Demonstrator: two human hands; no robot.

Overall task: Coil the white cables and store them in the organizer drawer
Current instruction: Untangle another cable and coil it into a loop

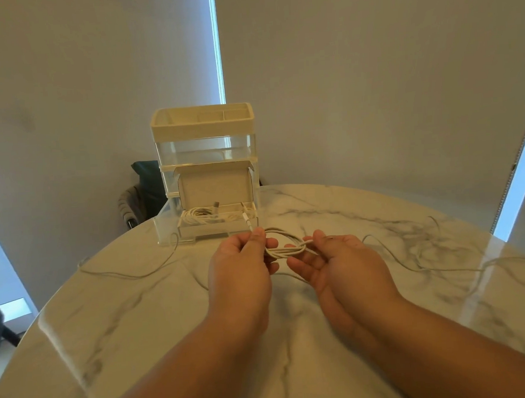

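Observation:
My left hand (239,266) pinches a coiled white cable (285,246) above the marble table, its plug end sticking up past my thumb. My right hand (336,263) lies palm up beside it, fingers around the coil's right side. Behind them stands a clear organizer (204,147) with its bottom drawer (164,226) pulled out. Inside the drawer sits an open cardboard box (214,186) that holds another coiled white cable (199,216). One loose white cable (130,273) trails across the table on the left, and another loose cable (413,266) on the right.
The round marble table (140,329) ends close behind the organizer and curves away at the left. A dark chair (145,187) with a grey cloth stands behind the table's far edge. Window blinds fill the background.

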